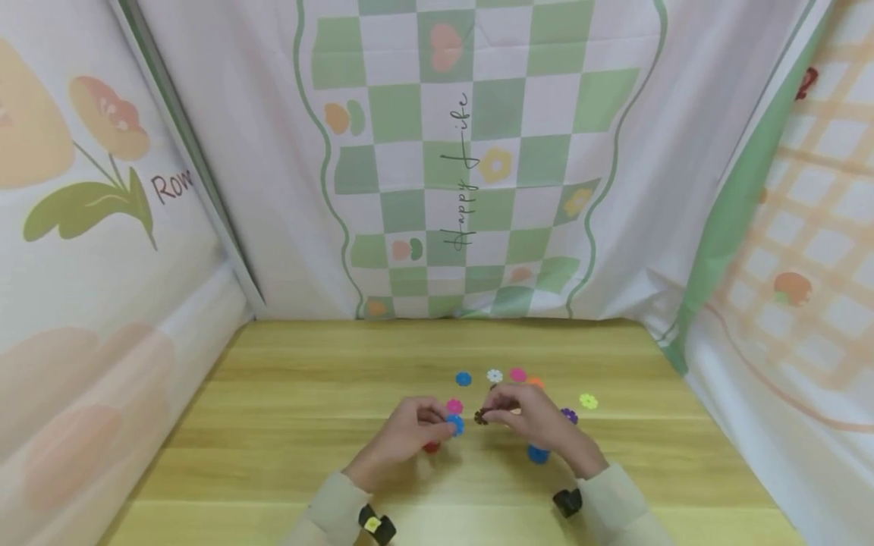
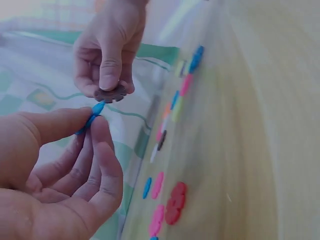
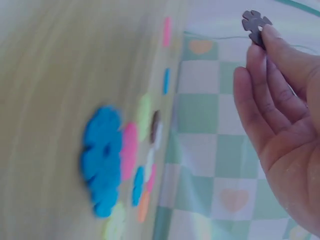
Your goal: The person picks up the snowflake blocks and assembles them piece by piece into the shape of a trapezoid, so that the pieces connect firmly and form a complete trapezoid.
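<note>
My left hand [image 1: 414,428] pinches a blue snowflake disc [image 1: 455,425] between thumb and forefinger; the left wrist view shows that blue disc [image 2: 93,116] nearly edge-on. In my right hand [image 1: 529,413], thumb and fingers pinch a dark brown notched disc [image 1: 481,416], seen flat-on in the right wrist view as a brown snowflake disc [image 3: 255,26]. Both discs are held above the table, facing each other with a small gap in the head view. Below the left hand lies a red disc [image 1: 431,447], partly covered. Near the right forearm is another blue disc [image 1: 539,454].
On the wood-grain table [image 1: 307,455] several more discs lie scattered: a blue disc [image 1: 463,378], white disc [image 1: 495,375], pink disc [image 1: 518,374], purple disc [image 1: 570,415] and yellow-green disc [image 1: 589,401]. Patterned cloth [image 1: 389,163] hangs behind the table and at both sides.
</note>
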The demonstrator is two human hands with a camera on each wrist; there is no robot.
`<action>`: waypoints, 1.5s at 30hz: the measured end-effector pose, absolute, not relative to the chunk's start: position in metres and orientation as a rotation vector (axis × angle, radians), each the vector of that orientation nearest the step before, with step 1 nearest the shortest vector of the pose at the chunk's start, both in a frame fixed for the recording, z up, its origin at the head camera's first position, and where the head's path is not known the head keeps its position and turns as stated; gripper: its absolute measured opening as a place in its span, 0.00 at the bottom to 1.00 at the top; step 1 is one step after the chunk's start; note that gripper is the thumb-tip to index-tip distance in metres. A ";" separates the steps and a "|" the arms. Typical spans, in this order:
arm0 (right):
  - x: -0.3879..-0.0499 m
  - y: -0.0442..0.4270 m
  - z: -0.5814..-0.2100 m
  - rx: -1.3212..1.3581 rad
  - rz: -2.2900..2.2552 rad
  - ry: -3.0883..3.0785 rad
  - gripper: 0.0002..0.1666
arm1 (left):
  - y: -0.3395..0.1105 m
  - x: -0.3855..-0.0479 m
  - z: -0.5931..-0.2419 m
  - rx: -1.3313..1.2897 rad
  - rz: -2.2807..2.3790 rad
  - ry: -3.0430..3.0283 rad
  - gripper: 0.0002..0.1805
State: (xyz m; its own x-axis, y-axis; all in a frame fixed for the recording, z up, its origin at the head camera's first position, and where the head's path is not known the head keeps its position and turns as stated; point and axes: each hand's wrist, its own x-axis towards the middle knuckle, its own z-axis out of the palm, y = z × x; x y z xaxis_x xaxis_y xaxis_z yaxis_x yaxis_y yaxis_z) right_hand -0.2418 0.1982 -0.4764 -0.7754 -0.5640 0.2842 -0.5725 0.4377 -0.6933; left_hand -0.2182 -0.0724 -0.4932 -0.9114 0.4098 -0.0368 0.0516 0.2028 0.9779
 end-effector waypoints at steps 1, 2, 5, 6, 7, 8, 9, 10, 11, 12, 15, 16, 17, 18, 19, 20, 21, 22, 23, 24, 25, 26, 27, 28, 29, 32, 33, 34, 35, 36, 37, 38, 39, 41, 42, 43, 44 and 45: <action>-0.240 0.196 -0.475 1.057 1.292 -2.614 0.02 | -0.073 -0.218 -0.491 0.406 1.787 2.178 0.10; -0.239 0.194 -0.473 1.065 1.299 -2.575 0.01 | -0.074 -0.217 -0.489 0.381 1.806 2.168 0.11; -0.236 0.189 -0.469 1.071 1.301 -2.473 0.05 | -0.076 -0.215 -0.484 0.345 1.863 2.126 0.13; -0.235 0.187 -0.468 1.071 1.297 -2.442 0.06 | -0.076 -0.215 -0.483 0.330 1.891 2.095 0.14; -0.234 0.185 -0.467 1.075 1.295 -2.405 0.07 | -0.076 -0.215 -0.483 0.317 1.915 2.066 0.14; -0.233 0.183 -0.467 1.079 1.297 -2.374 0.08 | -0.077 -0.214 -0.483 0.309 1.941 2.034 0.15; -0.232 0.181 -0.466 1.083 1.291 -2.342 0.09 | -0.077 -0.214 -0.482 0.302 1.964 2.002 0.15; -0.231 0.179 -0.466 1.089 1.288 -2.310 0.09 | -0.077 -0.214 -0.482 0.293 1.986 1.972 0.15; -0.231 0.178 -0.466 1.091 1.283 -2.284 0.10 | -0.077 -0.214 -0.483 0.282 2.005 1.945 0.15; -0.230 0.177 -0.466 1.094 1.283 -2.258 0.10 | -0.076 -0.213 -0.483 0.273 2.022 1.924 0.15; -0.229 0.174 -0.469 1.080 1.279 -2.216 0.12 | -0.076 -0.212 -0.484 0.272 2.049 1.893 0.15; -0.228 0.174 -0.469 1.068 1.280 -2.214 0.12 | -0.076 -0.212 -0.485 0.274 2.057 1.884 0.15; -0.228 0.173 -0.470 1.062 1.281 -2.209 0.12 | -0.076 -0.212 -0.486 0.278 2.062 1.875 0.15; -0.228 0.173 -0.471 1.063 1.284 -2.204 0.12 | -0.077 -0.212 -0.487 0.282 2.063 1.867 0.15; -0.227 0.173 -0.472 1.066 1.291 -2.199 0.12 | -0.077 -0.211 -0.487 0.286 2.060 1.860 0.15; -0.227 0.173 -0.473 1.070 1.299 -2.196 0.12 | -0.078 -0.211 -0.487 0.293 2.059 1.852 0.14; -0.227 0.173 -0.474 1.075 1.307 -2.193 0.11 | -0.078 -0.211 -0.488 0.301 2.054 1.848 0.14; -0.227 0.173 -0.475 1.081 1.316 -2.190 0.11 | -0.078 -0.211 -0.488 0.308 2.050 1.840 0.14; -0.227 0.172 -0.476 1.091 1.327 -2.185 0.11 | -0.078 -0.210 -0.487 0.316 2.044 1.837 0.14; -0.227 0.172 -0.477 1.097 1.334 -2.184 0.11 | -0.078 -0.210 -0.487 0.325 2.038 1.836 0.14; -0.227 0.172 -0.477 1.099 1.343 -2.186 0.11 | -0.079 -0.210 -0.487 0.332 2.032 1.834 0.14; -0.227 0.171 -0.477 1.101 1.350 -2.187 0.11 | -0.079 -0.210 -0.486 0.336 2.028 1.830 0.14; -0.227 0.171 -0.477 1.104 1.356 -2.188 0.11 | -0.079 -0.210 -0.486 0.341 2.025 1.829 0.15; -0.226 0.171 -0.477 1.105 1.359 -2.189 0.11 | -0.079 -0.210 -0.486 0.345 2.020 1.829 0.15; -0.226 0.171 -0.476 1.108 1.362 -2.188 0.11 | -0.079 -0.210 -0.485 0.349 2.015 1.829 0.15; -0.226 0.170 -0.475 1.120 1.359 -2.181 0.11 | -0.079 -0.210 -0.484 0.369 2.006 1.831 0.16; -0.227 0.169 -0.475 1.126 1.357 -2.177 0.11 | -0.078 -0.210 -0.484 0.378 2.005 1.832 0.16; -0.227 0.169 -0.474 1.133 1.357 -2.172 0.11 | -0.078 -0.209 -0.484 0.380 2.002 1.835 0.16; -0.227 0.168 -0.474 1.141 1.358 -2.164 0.11 | -0.078 -0.209 -0.484 0.384 2.002 1.837 0.16; -0.227 0.168 -0.474 1.146 1.356 -2.155 0.11 | -0.077 -0.209 -0.484 0.386 2.002 1.842 0.15; -0.227 0.167 -0.474 1.149 1.362 -2.147 0.11 | -0.076 -0.208 -0.484 0.382 2.006 1.840 0.15; -0.227 0.166 -0.474 1.154 1.362 -2.137 0.11 | -0.075 -0.208 -0.484 0.376 2.011 1.841 0.15; -0.226 0.164 -0.474 1.161 1.353 -2.121 0.12 | -0.075 -0.207 -0.484 0.365 2.014 1.843 0.15; -0.225 0.162 -0.474 1.172 1.338 -2.088 0.13 | -0.073 -0.206 -0.485 0.352 2.028 1.845 0.15; -0.225 0.160 -0.474 1.172 1.330 -2.073 0.13 | -0.073 -0.206 -0.485 0.345 2.035 1.843 0.15; -0.224 0.159 -0.474 1.173 1.319 -2.058 0.14 | -0.073 -0.206 -0.485 0.339 2.044 1.839 0.14; -0.225 0.157 -0.475 1.179 1.306 -2.043 0.14 | -0.073 -0.205 -0.486 0.336 2.049 1.841 0.14; -0.225 0.156 -0.476 1.183 1.290 -2.031 0.14 | -0.074 -0.205 -0.486 0.335 2.052 1.839 0.14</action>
